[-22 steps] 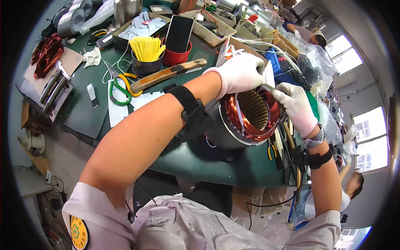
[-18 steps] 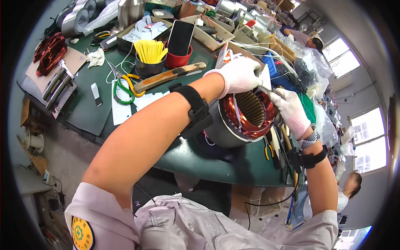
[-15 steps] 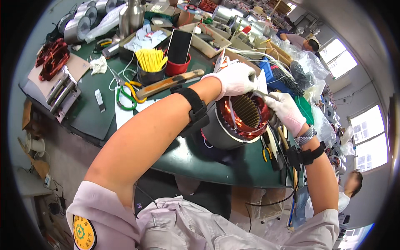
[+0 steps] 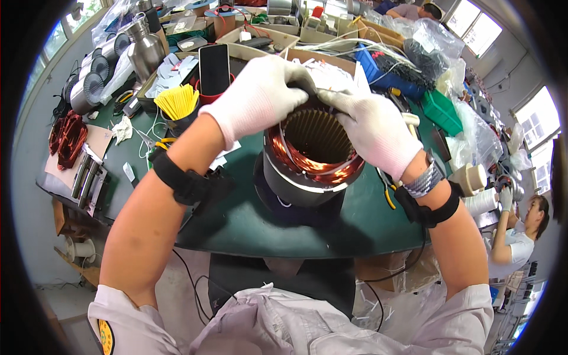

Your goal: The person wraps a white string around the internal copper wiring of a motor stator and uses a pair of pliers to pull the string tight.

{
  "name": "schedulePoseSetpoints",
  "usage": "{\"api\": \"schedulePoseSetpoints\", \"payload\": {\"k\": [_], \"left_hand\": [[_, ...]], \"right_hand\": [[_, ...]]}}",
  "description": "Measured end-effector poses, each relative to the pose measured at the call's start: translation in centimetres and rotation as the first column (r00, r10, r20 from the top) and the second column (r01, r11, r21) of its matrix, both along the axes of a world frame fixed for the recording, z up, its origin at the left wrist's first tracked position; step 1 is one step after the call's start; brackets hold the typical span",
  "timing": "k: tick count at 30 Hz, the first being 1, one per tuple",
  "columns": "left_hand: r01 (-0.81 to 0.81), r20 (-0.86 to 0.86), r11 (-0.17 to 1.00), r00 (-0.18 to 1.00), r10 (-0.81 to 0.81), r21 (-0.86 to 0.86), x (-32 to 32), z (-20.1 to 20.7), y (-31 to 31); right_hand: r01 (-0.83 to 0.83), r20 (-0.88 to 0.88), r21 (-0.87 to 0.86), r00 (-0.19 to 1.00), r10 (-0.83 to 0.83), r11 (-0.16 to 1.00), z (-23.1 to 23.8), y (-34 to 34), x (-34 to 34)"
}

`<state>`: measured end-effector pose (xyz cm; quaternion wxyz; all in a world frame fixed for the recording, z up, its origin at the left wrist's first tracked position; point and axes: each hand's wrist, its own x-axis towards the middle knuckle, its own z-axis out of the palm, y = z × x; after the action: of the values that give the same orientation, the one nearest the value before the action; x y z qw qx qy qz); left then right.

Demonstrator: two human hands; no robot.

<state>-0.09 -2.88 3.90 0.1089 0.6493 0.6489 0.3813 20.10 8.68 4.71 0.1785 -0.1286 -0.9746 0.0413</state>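
Note:
A motor stator [image 4: 296,184] stands upright on the green table in front of me, its slotted core open at the top. Copper windings [image 4: 316,168] ring that opening. Both hands wear whitish gloves and meet at its far rim. My left hand [image 4: 254,94] has its fingers bent and closed above the far left of the rim. My right hand [image 4: 378,127] reaches over the right side, with fingers and thumb pinched together close to the left fingertips. Whatever lies between the fingertips is too hidden to make out.
Yellow strips [image 4: 177,102] fill a dark cup on the left, beside a phone [image 4: 214,68] standing in a red holder. Steel bottle [image 4: 144,50], wire spools, and red-brown coils [image 4: 68,142] lie farther left. Blue [image 4: 384,77] and green bins [image 4: 442,112] stand right. A co-worker [image 4: 512,236] is at far right.
My view has swung, so the stator appears nearer the middle. My right hand has come from the rim's right side to its far side, close against the left hand's fingertips.

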Motion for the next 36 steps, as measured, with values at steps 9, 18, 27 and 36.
{"api": "schedulePoseSetpoints", "payload": {"k": [9,18,27,36], "left_hand": [[0.02,0.094,0.991,0.996,-0.008,-0.132,-0.6,-0.5,0.0],[-0.156,0.214,0.986,0.967,0.141,0.053,0.2,0.1,-5.4],[-0.397,0.12,0.911,0.905,0.409,-0.109,5.2,-10.5,-17.3],[-0.347,-0.314,0.932,0.878,0.362,0.104,7.5,-14.5,-18.3]], "right_hand": [[-0.041,-0.029,0.078,0.999,0.043,0.996,0.2,-0.6,0.1],[-0.021,-0.389,-0.116,0.921,-0.026,0.993,-5.6,0.2,8.4],[0.384,-0.256,-0.108,0.881,-0.399,0.917,-16.3,-4.9,19.8],[0.389,-0.202,-0.066,0.897,-0.394,0.919,-15.7,-5.1,19.1]]}}
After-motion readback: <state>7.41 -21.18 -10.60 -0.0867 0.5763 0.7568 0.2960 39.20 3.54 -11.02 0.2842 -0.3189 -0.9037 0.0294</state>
